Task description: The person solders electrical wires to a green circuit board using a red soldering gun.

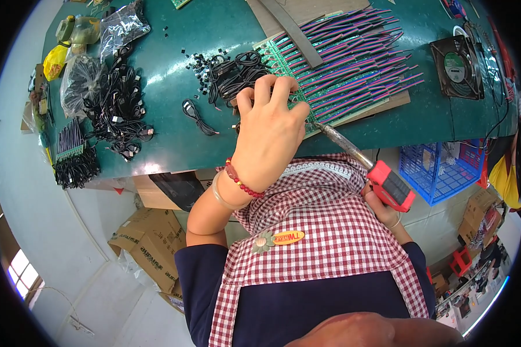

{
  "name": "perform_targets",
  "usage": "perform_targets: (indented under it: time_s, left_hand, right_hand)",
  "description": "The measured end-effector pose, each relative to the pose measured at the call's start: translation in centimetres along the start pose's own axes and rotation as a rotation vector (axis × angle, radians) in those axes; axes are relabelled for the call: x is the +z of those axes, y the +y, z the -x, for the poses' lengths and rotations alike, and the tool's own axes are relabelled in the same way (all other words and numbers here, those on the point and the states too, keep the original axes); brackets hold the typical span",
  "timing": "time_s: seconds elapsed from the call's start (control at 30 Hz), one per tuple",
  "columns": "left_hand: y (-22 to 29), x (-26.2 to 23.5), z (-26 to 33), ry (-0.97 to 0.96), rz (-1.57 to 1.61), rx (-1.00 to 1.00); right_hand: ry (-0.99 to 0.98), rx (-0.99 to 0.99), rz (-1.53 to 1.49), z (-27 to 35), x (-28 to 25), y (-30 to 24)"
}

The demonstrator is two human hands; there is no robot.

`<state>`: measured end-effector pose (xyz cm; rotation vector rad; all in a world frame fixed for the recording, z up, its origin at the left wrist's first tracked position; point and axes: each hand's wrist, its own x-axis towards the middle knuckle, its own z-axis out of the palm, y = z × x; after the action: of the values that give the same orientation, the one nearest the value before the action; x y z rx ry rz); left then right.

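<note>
Crossing the wired boards [341,74] lies a grey bar [294,32].

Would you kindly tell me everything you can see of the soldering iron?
The soldering iron has a bulky red handle with a dark panel, plastic by its look, and a metallic-looking barrel. It slants over the near table edge, barrel pointing up and left in the picture. The right hand holds the handle; whether the iron touches the green circuit boards cannot be told.
</note>
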<state>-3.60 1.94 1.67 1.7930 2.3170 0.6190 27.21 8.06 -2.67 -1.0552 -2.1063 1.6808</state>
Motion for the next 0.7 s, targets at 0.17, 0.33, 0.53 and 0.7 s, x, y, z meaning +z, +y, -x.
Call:
perform_targets:
  time_s: [0.17,0.33,0.53,0.7]
  left_hand:
    - [0.0,0.2,0.0,0.037,0.028,0.015]
    - [0.0,0.3,0.0,0.046,0.025,0.010]
    - [0.2,0.2,0.1,0.011,0.010,-0.022]
    - [0.3,0.1,0.3,0.028,-0.007,-0.033]
  right_hand:
    - [0.024,0.122,-0.242,0.3,0.0,-0.1]
    - [-0.025,0.092,-0.244,0.1,-0.2,0.0]
    - [0.016,0.169,-0.374,0.0,0.1,-0.7]
    - [-0.040,0.108,-0.336,0.2,0.1,-0.6]
